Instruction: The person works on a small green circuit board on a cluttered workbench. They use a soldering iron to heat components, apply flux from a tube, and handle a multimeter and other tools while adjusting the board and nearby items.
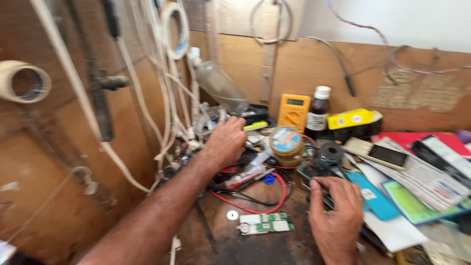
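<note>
Left hand [224, 142] is seen knuckles-up, reached into the clutter behind the round tin [287, 145]; fingers are curled, but what is gripped cannot be told. Right hand [338, 211] is laid in front of the tin, fingers pressed together on a dark device [319, 179]. A green circuit board [266, 223] lies nearer than the tin, untouched. A yellow multimeter [293, 112] stands behind the tin.
</note>
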